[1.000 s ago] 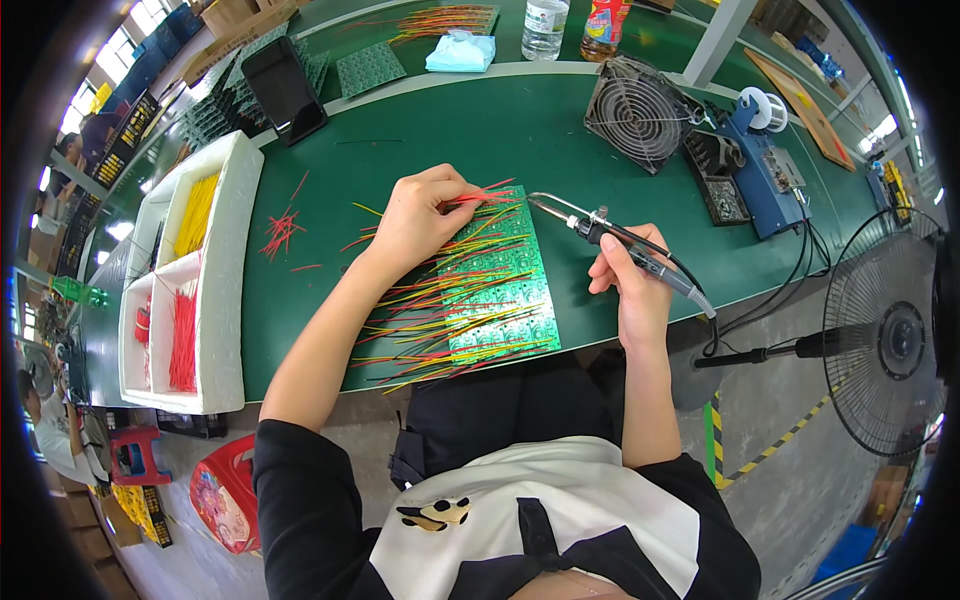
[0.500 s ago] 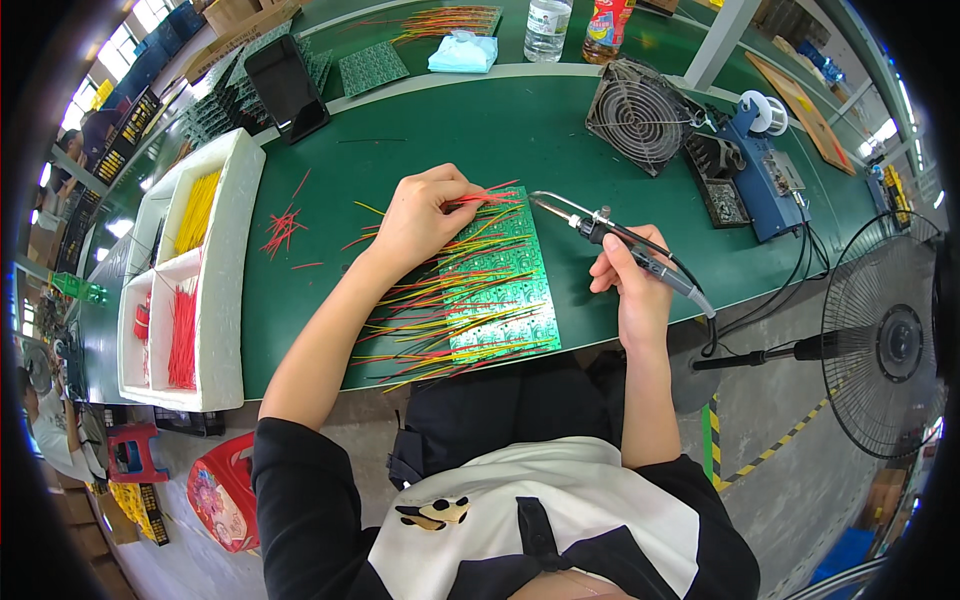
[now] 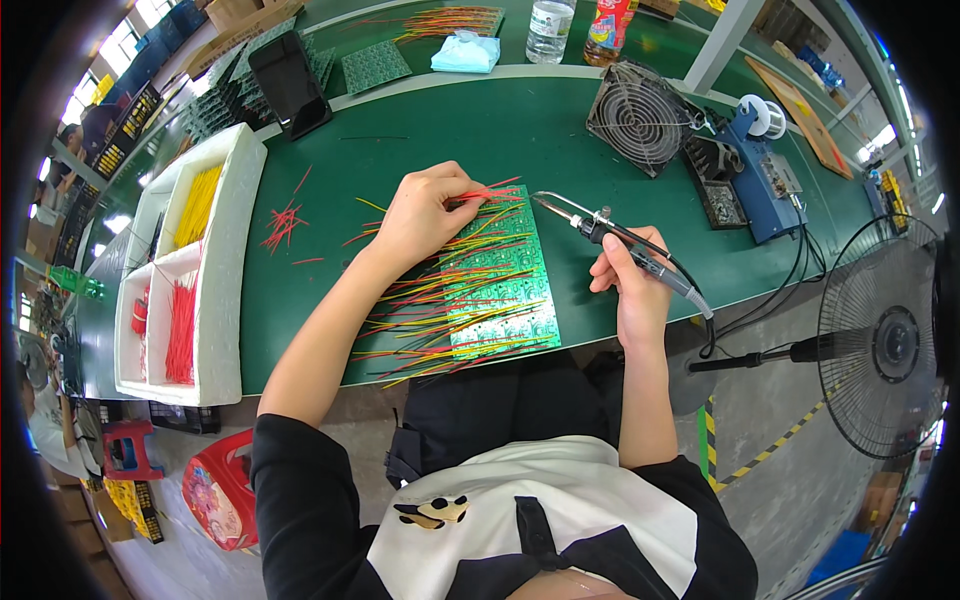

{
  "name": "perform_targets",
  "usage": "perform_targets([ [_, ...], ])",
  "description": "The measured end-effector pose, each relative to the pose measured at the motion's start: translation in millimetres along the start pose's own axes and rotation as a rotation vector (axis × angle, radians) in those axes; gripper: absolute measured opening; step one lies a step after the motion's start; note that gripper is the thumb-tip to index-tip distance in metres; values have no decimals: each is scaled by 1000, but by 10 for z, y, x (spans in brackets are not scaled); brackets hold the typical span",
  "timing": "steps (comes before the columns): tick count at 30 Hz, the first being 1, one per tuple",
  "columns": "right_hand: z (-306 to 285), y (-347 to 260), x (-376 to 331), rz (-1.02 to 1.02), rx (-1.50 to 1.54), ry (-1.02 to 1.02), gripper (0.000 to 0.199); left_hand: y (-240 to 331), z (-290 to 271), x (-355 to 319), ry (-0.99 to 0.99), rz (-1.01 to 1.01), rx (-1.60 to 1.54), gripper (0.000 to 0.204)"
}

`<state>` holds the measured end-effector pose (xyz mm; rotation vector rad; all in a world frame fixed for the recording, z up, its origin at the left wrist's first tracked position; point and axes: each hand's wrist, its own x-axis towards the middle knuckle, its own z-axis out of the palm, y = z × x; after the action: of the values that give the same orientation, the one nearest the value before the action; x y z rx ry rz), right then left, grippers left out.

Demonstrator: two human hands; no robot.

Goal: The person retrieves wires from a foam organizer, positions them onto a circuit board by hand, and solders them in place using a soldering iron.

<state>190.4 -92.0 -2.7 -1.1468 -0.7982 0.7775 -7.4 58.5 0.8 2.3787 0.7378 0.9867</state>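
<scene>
A green circuit board panel [image 3: 541,312] lies on the bench in front of me. Red, yellow and dark wires [image 3: 420,298] stick out from it to the left in rows. At the panel's far end my left hand [image 3: 430,215] is closed in a pinch on several red wires [image 3: 490,192], whose ends lie over the board. My right hand [image 3: 636,285] grips a soldering iron [image 3: 620,240] with a feed tube alongside. Its tip is just right of the panel's far edge, apart from the board as far as I can tell.
A white foam box [image 3: 222,300] holds yellow and red wires at left, beside loose red wires [image 3: 284,225]. A phone [image 3: 288,85] and stacked boards stand behind. Farther right are a square fan [image 3: 640,115], a blue soldering station [image 3: 775,180] with a solder spool [image 3: 765,117], and a standing fan [image 3: 890,340].
Both hands, the red wires and the soldering iron hold nearly the same places. The whole view has shifted very slightly.
</scene>
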Motion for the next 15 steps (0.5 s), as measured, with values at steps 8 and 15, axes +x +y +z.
perform_targets([
  [8, -20, 11, 18, 17, -2, -32, 18, -16, 16, -7, 3, -10, -23, 12],
  [15, -85, 39, 51, -12, 115, 12, 15, 4, 9, 2, 5, -6, -17, 11],
])
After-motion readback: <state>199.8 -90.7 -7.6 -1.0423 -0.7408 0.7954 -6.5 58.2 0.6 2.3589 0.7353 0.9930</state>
